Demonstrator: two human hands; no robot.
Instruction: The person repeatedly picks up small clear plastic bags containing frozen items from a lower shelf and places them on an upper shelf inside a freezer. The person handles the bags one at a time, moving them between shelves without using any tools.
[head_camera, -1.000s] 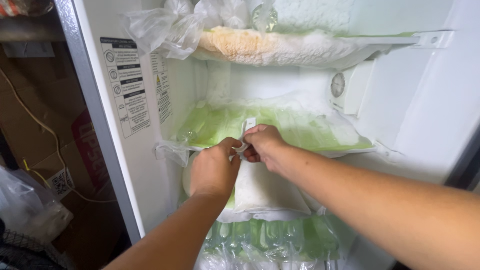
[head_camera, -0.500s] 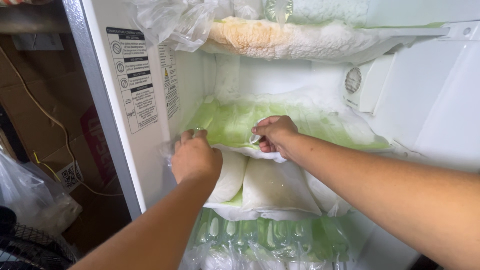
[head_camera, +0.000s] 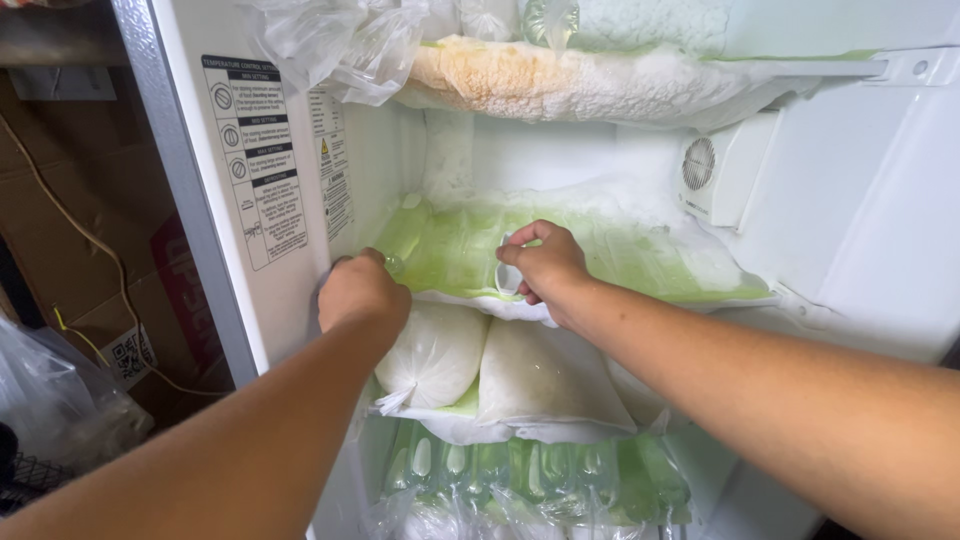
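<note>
Head view: I am working the frozen green bag (head_camera: 560, 250) loose, right hand (head_camera: 545, 265) pinching its white tab, left hand (head_camera: 362, 293) closed on its nine-o'clock corner; next calls for a steady pull.

both forearms are bare, no sleeves showing; left hand (head_camera: 362, 293) and right hand (head_camera: 545, 265) ungloved.

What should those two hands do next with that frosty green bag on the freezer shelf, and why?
Probably a gentle, even tug outward. The left hand grips the near left corner of the green bag layer and the right hand pinches its front edge, so both have hold. Thick frost lies over its back, so it may be stuck.
</note>
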